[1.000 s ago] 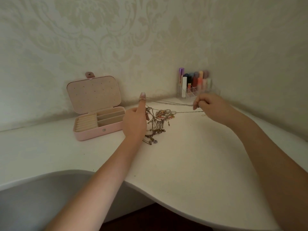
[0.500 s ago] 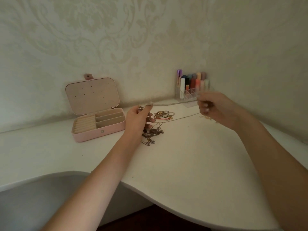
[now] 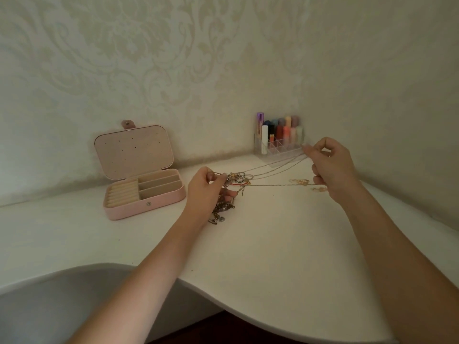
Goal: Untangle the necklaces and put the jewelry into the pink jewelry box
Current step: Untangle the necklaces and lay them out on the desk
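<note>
- While my left hand (image 3: 207, 188) pinches the tangle (image 3: 229, 192) to anchor it, my right hand (image 3: 330, 167) pinches chains (image 3: 275, 167) drawn taut, teasing them free.
- Left of the tangle, the box (image 3: 144, 194) lies open, compartments seemingly empty.
- Beyond the tangle, an organizer (image 3: 279, 142) holds tubes.

Jewelry box (image 3: 145, 192) left of left hand (image 3: 205, 188); tangle (image 3: 228, 192) just right of it; chains (image 3: 275, 167) run to right hand (image 3: 331, 167); organizer (image 3: 279, 142) behind-left of that hand.
</note>
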